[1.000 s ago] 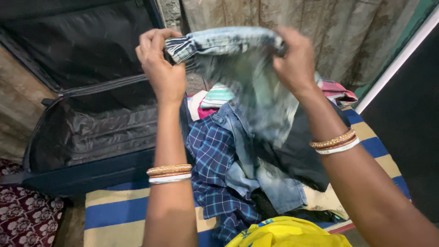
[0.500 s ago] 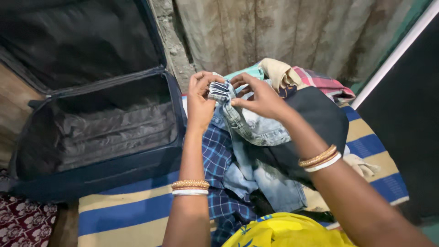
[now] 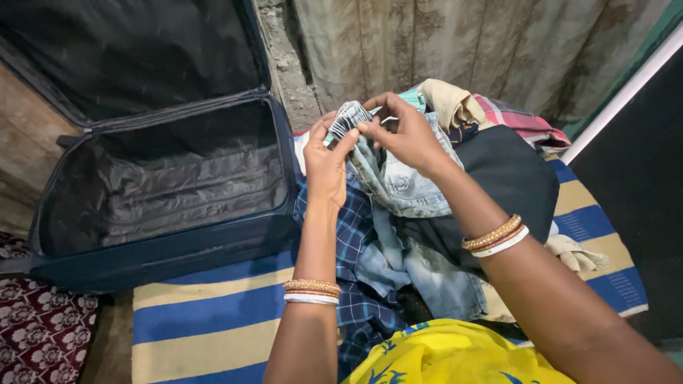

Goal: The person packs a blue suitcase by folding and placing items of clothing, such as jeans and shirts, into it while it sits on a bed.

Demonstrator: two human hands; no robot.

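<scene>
Faded denim garment (image 3: 398, 181) bunched, striped lining exposed.

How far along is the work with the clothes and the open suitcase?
Done: the dark blue suitcase lies open, and no garment shows inside it. In hand: the left hand and the right hand both pinch the waistband of a pale denim garment. Left: the heap of clothes, including a blue checked shirt, lies unfolded on the striped mat.

We're in a home, a plain living or sleeping corner. An open dark suitcase (image 3: 156, 185) fills the left, loose clothes (image 3: 455, 171) pile at centre. Below lies a striped mat (image 3: 206, 313), a rough stained wall (image 3: 462, 43) up top.
</scene>
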